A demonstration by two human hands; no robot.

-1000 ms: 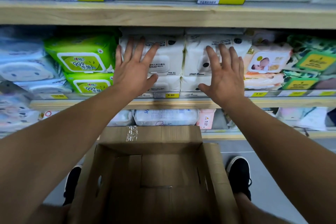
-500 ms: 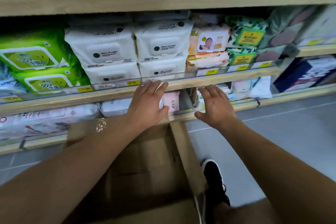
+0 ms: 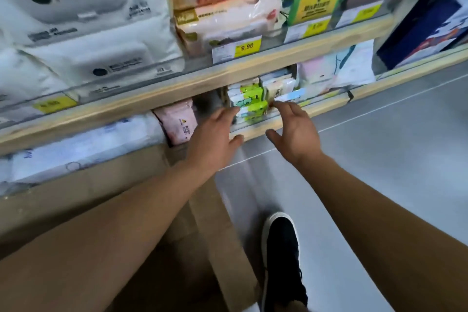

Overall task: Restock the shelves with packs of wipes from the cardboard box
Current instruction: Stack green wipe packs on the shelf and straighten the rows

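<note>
Reaching low now, both hands w/ fingers spread and holding nothing: left hand [image 3: 215, 134] and right hand [image 3: 295, 129] have dropped from the white packs [image 3: 83, 18] on the middle shelf to flank the small green packs [image 3: 250, 104] on the bottom shelf [image 3: 255, 132], prob. to straighten them. Cardboard box [image 3: 162, 248] sits below left forearm; contents not visible, earlier seen empty.

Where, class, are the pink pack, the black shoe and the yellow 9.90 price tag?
pink pack [image 3: 178, 123]: head view, front face.
black shoe [image 3: 282, 256]: head view, upper.
yellow 9.90 price tag [image 3: 247, 46]: head view, printed digits.
</note>
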